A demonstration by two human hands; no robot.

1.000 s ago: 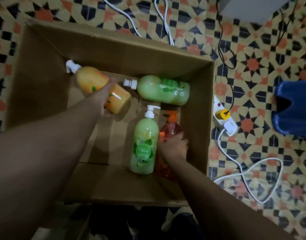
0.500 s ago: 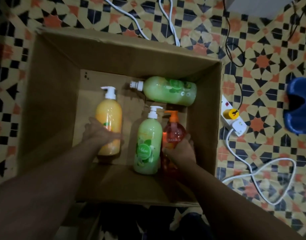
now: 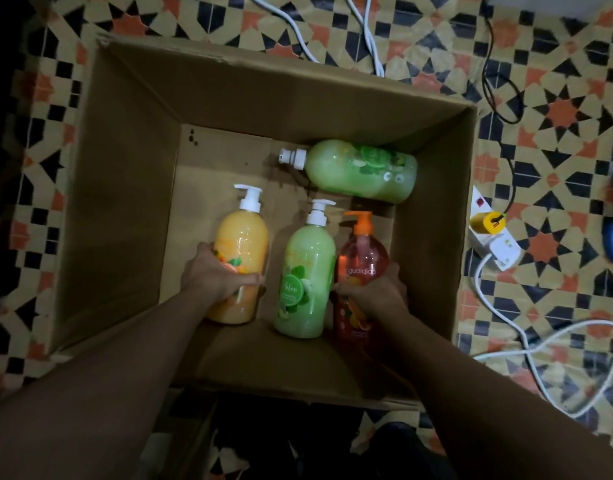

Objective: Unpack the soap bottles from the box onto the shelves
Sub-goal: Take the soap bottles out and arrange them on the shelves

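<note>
Inside the cardboard box (image 3: 125, 202) on patterned tiles I count 4 soap bottles. My left hand (image 3: 215, 275) is curled round the yellow pump bottle (image 3: 244, 244). My right hand (image 3: 374, 292) grips the red guardian bottle (image 3: 362, 254). 1 green pump bottle (image 3: 308, 271) sits between them. The other green bottle (image 3: 360, 171) lies sideways against the far wall.

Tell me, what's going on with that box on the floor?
A person is reaching into a cardboard box on a tiled floor. The left hand grips a yellow bottle, and the right hand grips an orange bottle. The middle green bottle, between those two, and the far green bottle, lying on its side near the back wall, are not held. All four soap bottles are inside the box.
</note>
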